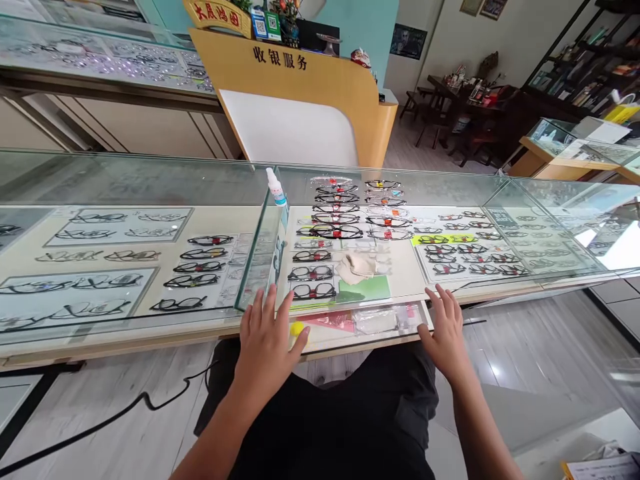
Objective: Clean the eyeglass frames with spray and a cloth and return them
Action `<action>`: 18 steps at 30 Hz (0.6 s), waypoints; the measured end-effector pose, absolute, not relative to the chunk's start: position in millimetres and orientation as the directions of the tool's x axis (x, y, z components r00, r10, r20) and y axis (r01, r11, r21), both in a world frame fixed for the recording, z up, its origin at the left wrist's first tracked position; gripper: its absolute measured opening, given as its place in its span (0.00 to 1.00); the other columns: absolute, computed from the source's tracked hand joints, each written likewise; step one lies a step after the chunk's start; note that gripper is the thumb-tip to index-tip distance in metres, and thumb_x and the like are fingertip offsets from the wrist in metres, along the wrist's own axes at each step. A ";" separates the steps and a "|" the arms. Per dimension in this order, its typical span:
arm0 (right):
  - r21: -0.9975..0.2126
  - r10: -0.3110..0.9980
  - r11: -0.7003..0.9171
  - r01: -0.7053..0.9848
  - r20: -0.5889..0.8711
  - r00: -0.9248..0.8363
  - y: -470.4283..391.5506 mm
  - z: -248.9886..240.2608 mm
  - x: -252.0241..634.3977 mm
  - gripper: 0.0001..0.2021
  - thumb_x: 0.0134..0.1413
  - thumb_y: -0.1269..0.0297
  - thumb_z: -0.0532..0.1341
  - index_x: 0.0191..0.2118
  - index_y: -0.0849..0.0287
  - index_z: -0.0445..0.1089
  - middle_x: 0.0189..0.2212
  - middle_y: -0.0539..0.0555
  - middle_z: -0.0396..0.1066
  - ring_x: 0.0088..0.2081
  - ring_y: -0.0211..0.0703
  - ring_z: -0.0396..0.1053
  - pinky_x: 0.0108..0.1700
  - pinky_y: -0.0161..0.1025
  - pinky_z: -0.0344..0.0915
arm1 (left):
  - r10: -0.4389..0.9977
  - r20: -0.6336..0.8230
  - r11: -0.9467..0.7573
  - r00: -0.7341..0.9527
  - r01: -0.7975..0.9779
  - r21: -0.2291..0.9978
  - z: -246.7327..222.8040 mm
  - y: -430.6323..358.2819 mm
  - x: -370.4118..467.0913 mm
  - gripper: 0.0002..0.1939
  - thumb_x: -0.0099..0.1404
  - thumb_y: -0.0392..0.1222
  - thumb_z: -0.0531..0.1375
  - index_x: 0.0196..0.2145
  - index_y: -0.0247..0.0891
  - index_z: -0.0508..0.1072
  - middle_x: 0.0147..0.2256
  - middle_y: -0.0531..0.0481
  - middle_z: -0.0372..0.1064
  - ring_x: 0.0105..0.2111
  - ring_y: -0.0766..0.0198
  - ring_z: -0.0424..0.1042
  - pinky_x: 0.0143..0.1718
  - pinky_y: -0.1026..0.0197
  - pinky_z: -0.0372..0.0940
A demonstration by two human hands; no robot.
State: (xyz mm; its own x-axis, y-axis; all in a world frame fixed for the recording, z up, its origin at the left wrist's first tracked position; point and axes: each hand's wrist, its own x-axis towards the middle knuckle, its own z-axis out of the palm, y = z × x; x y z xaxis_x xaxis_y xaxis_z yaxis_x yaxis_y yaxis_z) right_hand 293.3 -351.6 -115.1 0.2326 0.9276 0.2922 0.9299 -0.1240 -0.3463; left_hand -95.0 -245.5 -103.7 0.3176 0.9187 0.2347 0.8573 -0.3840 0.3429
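My left hand is spread with nothing in it, at the front edge of the glass display counter. My right hand hovers by the right end of the pulled-out drawer, fingers apart and holding nothing. In the drawer lie a yellow ball-like thing, a pink sheet and clear plastic packets. Behind it, a crumpled beige cloth rests partly on a green sheet. Rows of eyeglasses stand beside the cloth.
A white spray bottle stands on the glass near the divider. More eyeglasses fill the left case, and others the right one. A wooden cashier desk is across the counter. A black cable runs along the floor at left.
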 end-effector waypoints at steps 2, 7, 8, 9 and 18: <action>-0.348 0.937 -0.140 0.927 0.256 0.238 -357.2 -110.5 290.8 0.37 0.67 0.69 0.56 0.79 0.47 0.52 0.79 0.63 0.53 0.82 0.73 0.45 0.76 0.80 0.53 | 0.905 0.256 -0.407 0.339 0.867 0.287 -110.0 -250.8 -93.4 0.38 0.79 0.55 0.57 0.79 0.35 0.58 0.82 0.28 0.44 0.83 0.30 0.41 0.79 0.24 0.46; -0.343 0.950 -0.172 0.923 0.190 0.248 -361.5 -100.2 285.6 0.37 0.68 0.71 0.55 0.79 0.47 0.51 0.81 0.63 0.49 0.82 0.74 0.46 0.76 0.80 0.55 | 0.895 0.236 -0.431 0.378 0.867 0.249 -110.9 -252.2 -98.4 0.44 0.77 0.57 0.59 0.82 0.36 0.53 0.83 0.29 0.40 0.83 0.30 0.40 0.79 0.24 0.46; -0.338 0.952 -0.176 0.925 0.180 0.247 -361.5 -99.6 284.8 0.37 0.68 0.72 0.54 0.79 0.46 0.51 0.81 0.63 0.49 0.82 0.74 0.46 0.75 0.80 0.56 | 0.895 0.232 -0.433 0.381 0.865 0.252 -110.8 -251.5 -99.4 0.45 0.77 0.57 0.60 0.82 0.36 0.52 0.83 0.29 0.39 0.83 0.30 0.40 0.79 0.23 0.46; -0.330 0.954 -0.180 0.927 0.171 0.246 -361.6 -99.9 284.1 0.37 0.69 0.72 0.54 0.79 0.46 0.51 0.81 0.63 0.49 0.82 0.74 0.46 0.75 0.80 0.57 | 0.895 0.228 -0.434 0.382 0.864 0.257 -110.7 -250.9 -100.0 0.45 0.77 0.56 0.60 0.82 0.37 0.51 0.83 0.30 0.39 0.83 0.30 0.39 0.79 0.23 0.46; -0.257 0.974 -0.149 0.955 0.129 0.187 -374.8 -98.1 284.8 0.44 0.66 0.71 0.55 0.83 0.39 0.44 0.80 0.63 0.51 0.80 0.75 0.52 0.73 0.81 0.61 | 0.934 0.199 -0.349 0.296 0.871 0.346 -111.7 -261.3 -97.0 0.43 0.77 0.57 0.58 0.82 0.40 0.54 0.84 0.31 0.36 0.84 0.31 0.35 0.79 0.23 0.43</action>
